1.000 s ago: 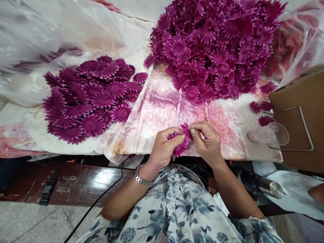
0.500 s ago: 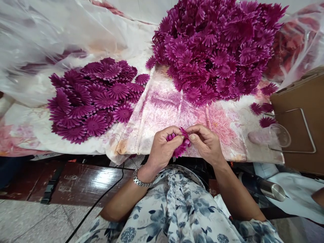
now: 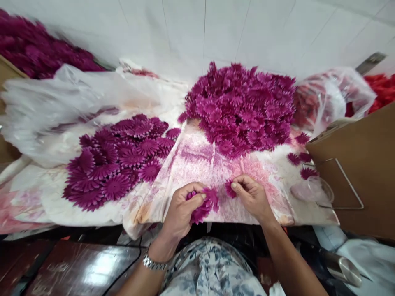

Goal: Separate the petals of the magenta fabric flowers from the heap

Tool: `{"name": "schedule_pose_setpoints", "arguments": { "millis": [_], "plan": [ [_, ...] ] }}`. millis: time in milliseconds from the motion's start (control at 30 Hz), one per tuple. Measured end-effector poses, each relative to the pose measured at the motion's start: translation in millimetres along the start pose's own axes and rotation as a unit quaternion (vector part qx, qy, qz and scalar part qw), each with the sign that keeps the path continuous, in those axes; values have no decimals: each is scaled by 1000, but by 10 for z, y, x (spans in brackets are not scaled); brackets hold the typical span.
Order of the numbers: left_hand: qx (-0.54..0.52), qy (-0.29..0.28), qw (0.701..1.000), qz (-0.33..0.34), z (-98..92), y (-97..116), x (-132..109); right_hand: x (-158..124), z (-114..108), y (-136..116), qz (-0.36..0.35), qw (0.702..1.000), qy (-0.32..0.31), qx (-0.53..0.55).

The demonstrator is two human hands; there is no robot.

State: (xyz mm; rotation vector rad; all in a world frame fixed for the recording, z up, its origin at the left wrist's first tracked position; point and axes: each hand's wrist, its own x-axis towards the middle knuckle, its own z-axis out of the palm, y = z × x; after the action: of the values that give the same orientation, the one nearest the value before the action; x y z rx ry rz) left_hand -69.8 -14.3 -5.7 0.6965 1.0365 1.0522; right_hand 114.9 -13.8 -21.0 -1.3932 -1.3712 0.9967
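Observation:
My left hand (image 3: 185, 207) is closed round several purple fabric flower petal pieces (image 3: 201, 213), with petals fanning out past the thumb and fingers. A short gap to the right, my right hand (image 3: 251, 195) pinches a small purple petal piece (image 3: 229, 188) between thumb and forefinger. Both hands hover over the front edge of the cloth-covered table (image 3: 197, 164). Larger flat purple petal layers (image 3: 115, 187) lie heaped to the left of my hands. Beyond my right hand rises a tall mound of smaller purple petal pieces (image 3: 240, 111).
Clear plastic sheeting (image 3: 37, 111) covers the left side. At right stand a cardboard box (image 3: 358, 172) with a bent wire (image 3: 348, 183) and a clear plastic cup (image 3: 311, 191) on its side. A bag of red pieces (image 3: 314, 98) sits behind. A steel flask (image 3: 342, 267) lies low at right.
My hands have moved apart; the right one has drawn away to the right with a small petal piece, while the left keeps its bunch. The camera view has tilted up, showing more wall.

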Motion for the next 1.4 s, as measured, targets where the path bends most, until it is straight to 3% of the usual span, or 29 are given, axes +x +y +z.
{"name": "schedule_pose_setpoints", "arguments": {
  "millis": [100,233,300,367,433,500,567,633,700,800,900,967,1000,1033,1100,1167,1267,1400],
  "plan": [
    [-27,25,999,-29,22,23,28,381,-160,-194,-51,996,18,-76],
    [-20,1,1000,-21,114,6,32,1044,-394,-579,-143,968,155,-135],
    [-13,-3,1000,-13,134,-9,29,1143,-420,-670,-167,951,203,-162],
    [-3,8,1000,0,131,-20,33,981,-341,-664,-179,957,128,-188],
    [4,21,1000,13,120,-33,46,643,-180,-586,-186,966,-32,-175],
    [2,24,999,32,113,-54,62,306,-4,-489,-204,952,-155,-166],
    [-2,27,998,48,112,-81,74,138,114,-428,-228,942,-191,-155],
    [-10,43,998,45,116,-99,78,217,119,-440,-240,943,-168,-156],
    [-33,54,998,16,121,-99,77,505,5,-533,-248,944,-131,-176],
    [-93,53,994,-27,129,-62,69,1038,-275,-739,-252,933,-3,-256],
    [-164,42,985,-42,125,-25,60,1259,-446,-843,-240,889,110,-375],
    [-206,16,977,-43,110,-26,61,1124,-421,-807,-245,865,151,-412],
    [-216,5,976,-40,100,-37,65,987,-370,-765,-253,866,141,-407],
    [-218,1,975,-35,91,-55,70,824,-300,-713,-266,878,108,-382],
    [-208,11,978,-18,81,-106,80,482,-123,-588,-277,913,-26,-297],
    [-192,23,981,2,87,-163,84,215,63,-450,-274,923,-112,-245],
    [-184,2,983,8,106,-224,72,49,261,-252,-289,918,-107,-248],
    [-198,-36,979,-26,110,-232,42,76,298,-112,-283,927,-78,-232]
  ]
}}
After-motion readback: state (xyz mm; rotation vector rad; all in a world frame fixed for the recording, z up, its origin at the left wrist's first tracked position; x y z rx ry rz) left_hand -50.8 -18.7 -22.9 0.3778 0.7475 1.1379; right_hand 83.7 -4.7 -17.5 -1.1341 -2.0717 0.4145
